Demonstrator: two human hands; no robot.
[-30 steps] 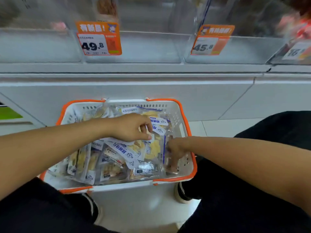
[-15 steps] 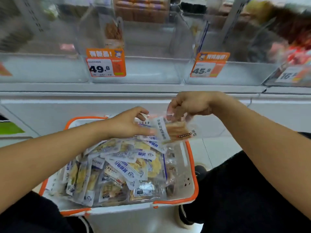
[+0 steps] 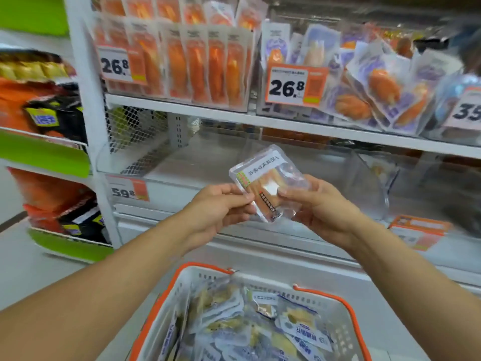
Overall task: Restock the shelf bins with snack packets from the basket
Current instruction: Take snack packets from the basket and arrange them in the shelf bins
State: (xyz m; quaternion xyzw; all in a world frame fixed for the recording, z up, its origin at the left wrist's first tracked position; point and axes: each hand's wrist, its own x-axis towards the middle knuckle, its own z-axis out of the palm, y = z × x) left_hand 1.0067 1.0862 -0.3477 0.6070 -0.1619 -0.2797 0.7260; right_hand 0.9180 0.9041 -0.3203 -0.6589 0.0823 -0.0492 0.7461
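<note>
A clear snack packet (image 3: 265,178) with a brown stick inside and a white label is held up in front of the shelf. My left hand (image 3: 218,204) pinches its left edge, and my right hand (image 3: 317,207) grips its right side. Below them stands the white basket with an orange rim (image 3: 348,308), holding several blue-and-white packets (image 3: 299,327) of yellow snacks. Behind the held packet is a clear shelf bin (image 3: 208,162) that looks bare inside.
The upper shelf carries bins of orange snack packets (image 3: 197,61) and purple-labelled packets (image 3: 385,87) with 26.8 price tags (image 3: 294,86). A 59.8 tag (image 3: 127,191) hangs on the lower bin. A white shelf post (image 3: 88,126) and bagged goods (image 3: 41,105) stand at the left.
Both hands have risen from the basket to shelf height with one packet between them. My view has tilted up, so the upper shelf now shows.
</note>
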